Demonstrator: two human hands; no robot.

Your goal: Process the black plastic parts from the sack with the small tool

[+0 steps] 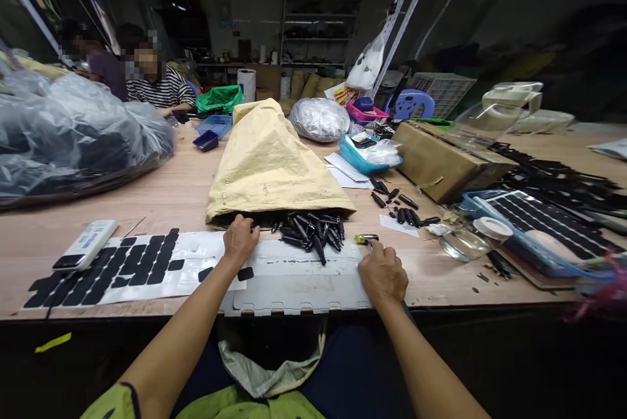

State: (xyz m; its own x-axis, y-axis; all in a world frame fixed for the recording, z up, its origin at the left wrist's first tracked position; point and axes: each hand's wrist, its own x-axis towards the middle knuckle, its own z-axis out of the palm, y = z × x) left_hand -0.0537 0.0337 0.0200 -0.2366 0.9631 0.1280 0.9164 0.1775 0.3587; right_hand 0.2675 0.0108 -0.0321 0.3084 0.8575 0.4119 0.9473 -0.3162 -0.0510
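My left hand is at the open mouth of a yellow woven sack, its fingers curled against a dark edge; what they pinch is hidden. Black tapered plastic pieces spill from the sack onto a pale board. My right hand lies at the board's right end, closed around a thin tool. A metallic bit of it shows at the fingertips and a dark end by the wrist. Just beyond those fingers is a short piece with a yellowish end.
Left of the board lies a white sheet with black stickers and a white device. Plastic-wrapped goods fill the far left. A cardboard box and blue tray stand right. Two people sit at the back left.
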